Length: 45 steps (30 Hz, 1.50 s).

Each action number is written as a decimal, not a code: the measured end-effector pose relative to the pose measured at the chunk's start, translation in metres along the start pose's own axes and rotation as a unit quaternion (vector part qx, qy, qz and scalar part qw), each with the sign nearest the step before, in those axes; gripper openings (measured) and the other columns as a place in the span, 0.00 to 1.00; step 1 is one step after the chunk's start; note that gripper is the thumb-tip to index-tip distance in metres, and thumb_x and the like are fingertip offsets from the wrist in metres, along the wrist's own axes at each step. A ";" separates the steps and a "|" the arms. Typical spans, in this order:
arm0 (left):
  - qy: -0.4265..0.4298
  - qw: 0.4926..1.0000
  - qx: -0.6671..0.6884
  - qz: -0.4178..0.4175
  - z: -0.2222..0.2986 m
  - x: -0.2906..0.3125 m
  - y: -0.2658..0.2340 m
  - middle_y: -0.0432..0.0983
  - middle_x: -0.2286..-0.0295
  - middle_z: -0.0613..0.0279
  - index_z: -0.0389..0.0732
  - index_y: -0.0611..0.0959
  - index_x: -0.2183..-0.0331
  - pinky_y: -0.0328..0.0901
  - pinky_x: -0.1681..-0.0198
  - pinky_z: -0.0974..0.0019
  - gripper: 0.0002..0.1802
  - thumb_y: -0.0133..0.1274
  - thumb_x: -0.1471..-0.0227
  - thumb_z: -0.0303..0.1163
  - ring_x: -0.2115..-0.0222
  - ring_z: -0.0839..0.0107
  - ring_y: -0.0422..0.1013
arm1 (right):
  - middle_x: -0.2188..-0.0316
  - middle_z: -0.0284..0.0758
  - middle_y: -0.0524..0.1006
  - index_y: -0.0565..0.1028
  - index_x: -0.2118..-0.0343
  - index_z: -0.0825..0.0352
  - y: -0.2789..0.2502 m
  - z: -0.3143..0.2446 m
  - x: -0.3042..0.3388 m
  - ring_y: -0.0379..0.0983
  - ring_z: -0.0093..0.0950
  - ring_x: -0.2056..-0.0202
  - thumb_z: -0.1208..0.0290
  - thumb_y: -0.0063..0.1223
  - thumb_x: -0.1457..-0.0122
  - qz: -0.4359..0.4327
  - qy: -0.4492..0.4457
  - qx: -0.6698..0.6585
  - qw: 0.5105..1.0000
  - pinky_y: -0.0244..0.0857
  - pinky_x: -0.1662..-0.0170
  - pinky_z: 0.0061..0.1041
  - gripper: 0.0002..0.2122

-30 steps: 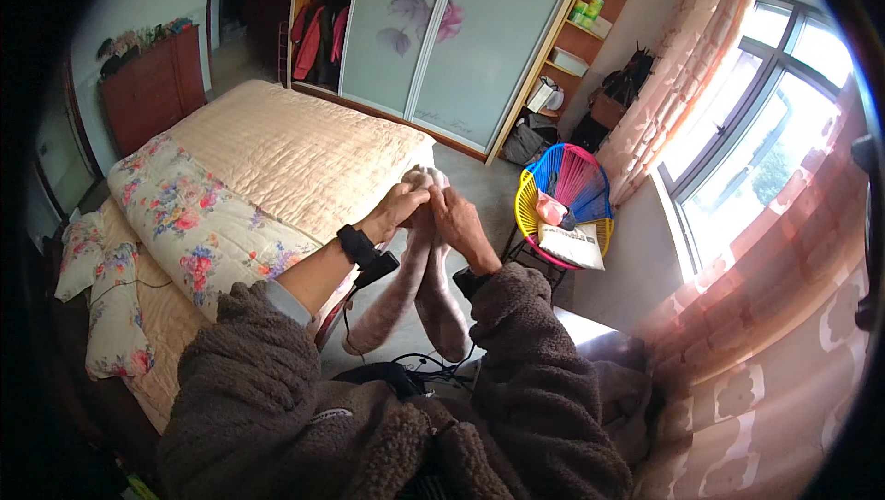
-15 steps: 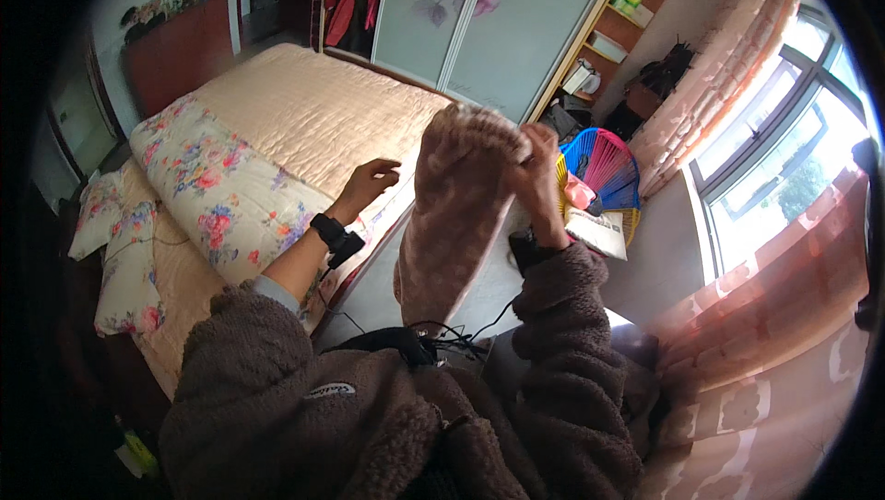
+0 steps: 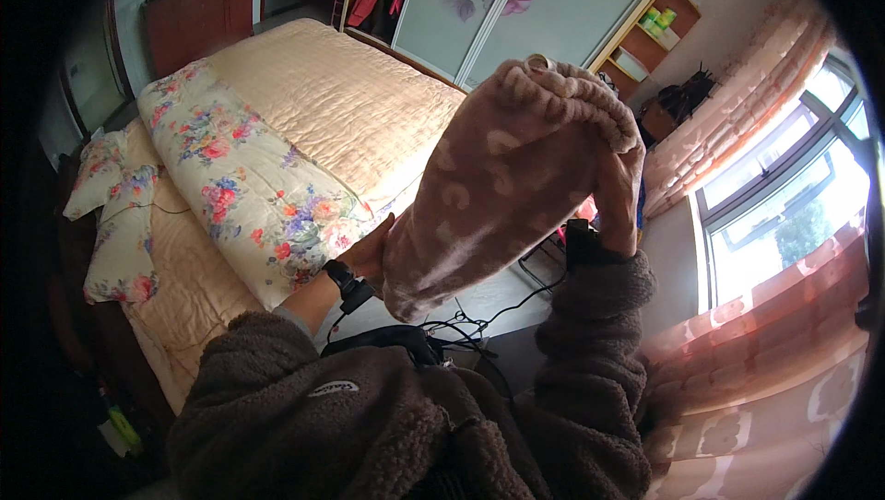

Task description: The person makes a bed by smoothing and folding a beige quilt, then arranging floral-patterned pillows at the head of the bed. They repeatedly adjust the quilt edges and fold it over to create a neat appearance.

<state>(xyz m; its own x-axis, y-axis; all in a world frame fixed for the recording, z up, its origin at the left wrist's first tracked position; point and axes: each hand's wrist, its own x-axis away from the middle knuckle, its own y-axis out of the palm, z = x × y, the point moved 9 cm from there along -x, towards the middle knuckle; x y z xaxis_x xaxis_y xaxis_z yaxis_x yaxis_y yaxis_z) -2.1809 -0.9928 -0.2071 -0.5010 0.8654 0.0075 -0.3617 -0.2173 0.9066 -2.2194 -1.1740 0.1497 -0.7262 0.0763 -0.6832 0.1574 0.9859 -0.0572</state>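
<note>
Brown plush pajama pants point(image 3: 498, 182) with a paler pattern and a gathered elastic waistband are held up in front of me, slanting from upper right to lower left. My right hand point(image 3: 619, 188) grips them below the waistband at the right edge, some fingers hidden by the cloth. At the lower left edge my left hand point(image 3: 371, 253) holds the fabric, its thumb showing and the other fingers mostly behind the pants. Each wrist wears a black strapped device.
A bed point(image 3: 323, 76) with a beige quilted cover fills the left side, with a folded floral quilt point(image 3: 235, 191) and floral pillows point(image 3: 124, 223) on it. Black cables point(image 3: 461, 320) hang by my waist. A sliding-door wardrobe point(image 3: 452, 11) stands behind; a curtained window point(image 3: 784, 187) is at right.
The pants have been raised and swung from hanging down to a slant. My right hand moved up and right. My left hand, open and apart before, now meets their lower left edge.
</note>
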 end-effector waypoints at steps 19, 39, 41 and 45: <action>0.256 0.910 -0.315 0.086 0.092 0.001 0.068 0.67 0.52 0.59 0.36 0.66 0.48 0.60 0.46 0.65 0.30 0.56 0.52 0.28 0.50 0.69 0.64 | 0.56 0.38 0.71 0.65 0.49 0.71 -0.096 -0.019 0.032 0.69 0.28 0.53 0.76 0.58 0.53 0.050 0.000 -0.027 0.998 0.65 0.50 0.24 0.26; 0.104 0.852 -0.469 0.207 0.097 0.000 -0.024 0.70 0.55 0.55 0.31 0.69 0.51 0.62 0.50 0.70 0.28 0.57 0.49 0.37 0.54 0.70 0.67 | 0.52 0.42 0.71 0.65 0.49 0.69 -0.034 0.282 0.203 0.66 0.37 0.49 0.58 0.39 0.39 0.015 0.393 -0.425 0.816 0.56 0.44 0.36 0.21; 0.138 0.859 -0.454 0.190 0.106 -0.008 -0.005 0.72 0.57 0.58 0.32 0.71 0.52 0.62 0.51 0.71 0.27 0.57 0.50 0.37 0.56 0.72 0.68 | 0.51 0.39 0.69 0.60 0.46 0.66 -0.029 0.259 0.184 0.66 0.34 0.50 0.61 0.41 0.38 0.031 0.302 -0.454 0.838 0.54 0.43 0.34 0.21; 0.131 0.834 -0.498 0.200 0.108 -0.016 0.011 0.71 0.55 0.57 0.30 0.69 0.50 0.62 0.51 0.71 0.32 0.59 0.52 0.38 0.55 0.72 0.68 | 0.49 0.37 0.66 0.51 0.40 0.65 -0.008 0.259 0.204 0.65 0.29 0.51 0.74 0.54 0.46 -0.049 0.338 -0.194 0.920 0.62 0.49 0.28 0.32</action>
<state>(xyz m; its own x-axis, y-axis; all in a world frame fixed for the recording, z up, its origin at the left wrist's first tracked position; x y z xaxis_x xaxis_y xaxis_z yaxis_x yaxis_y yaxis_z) -2.0920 -0.9598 -0.1516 -0.8451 0.5345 0.0144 -0.5332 -0.8444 0.0522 -2.1955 -1.2048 -0.1782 -0.9950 -0.0690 -0.0720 -0.0855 0.9620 0.2592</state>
